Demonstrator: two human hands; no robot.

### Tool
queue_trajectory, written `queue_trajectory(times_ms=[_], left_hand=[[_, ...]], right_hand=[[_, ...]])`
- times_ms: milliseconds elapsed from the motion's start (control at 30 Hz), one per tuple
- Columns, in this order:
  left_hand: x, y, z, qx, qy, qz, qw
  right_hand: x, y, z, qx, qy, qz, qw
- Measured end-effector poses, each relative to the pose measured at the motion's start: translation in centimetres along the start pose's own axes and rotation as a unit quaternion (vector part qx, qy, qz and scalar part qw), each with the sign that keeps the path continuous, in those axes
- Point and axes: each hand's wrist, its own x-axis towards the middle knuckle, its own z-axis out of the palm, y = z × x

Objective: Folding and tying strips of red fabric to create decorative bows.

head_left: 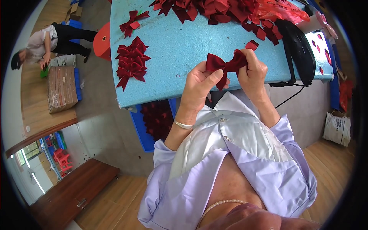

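Well, the left hand (197, 86) pinches a dark red velvet bow (229, 68) by one side (thumb pressed across its front) while the right hand (252, 73) grips the other, over the worktop's (176, 50) near edge. Overlapping bows (132, 61) lie along the left edge; a velvet heap (214, 10) sprawls toward the far edge.

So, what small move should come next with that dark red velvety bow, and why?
Perhaps lay the bow beside the overlapping dark red bows on the speckled blue table: it looks formed, and the left hand and right hand hold it.
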Motion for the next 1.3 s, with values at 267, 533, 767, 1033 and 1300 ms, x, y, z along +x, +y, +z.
queue_trajectory(times_ms=[267, 533, 767, 1033, 1300], left_hand=[[0.7, -1.0, 0.3, -0.019, 0.067, 0.009, 0.997], [-0.3, -1.5, 2.3, -0.043, 0.177, 0.036, 0.983], [-0.6, -1.4, 3.1, 0.177, 0.162, 0.222, 0.945], [-0.1, -0.1, 2.0, -0.141, 0.137, -0.054, 0.979], [0.4, -0.6, 2.2, -0.016, 0.117, -0.051, 0.992]], right_hand=[[0.0, -0.9, -0.1, 0.118, -0.039, 0.089, 0.988], [-0.7, 0.5, 1.0, 0.034, 0.004, 0.004, 0.999], [-0.8, 0.9, 0.8, -0.033, -0.009, -0.077, 0.996], [-0.7, 1.0, -0.2, -0.071, 0.005, -0.130, 0.989], [-0.7, 1.2, -0.1, -0.003, 0.017, -0.084, 0.996]])
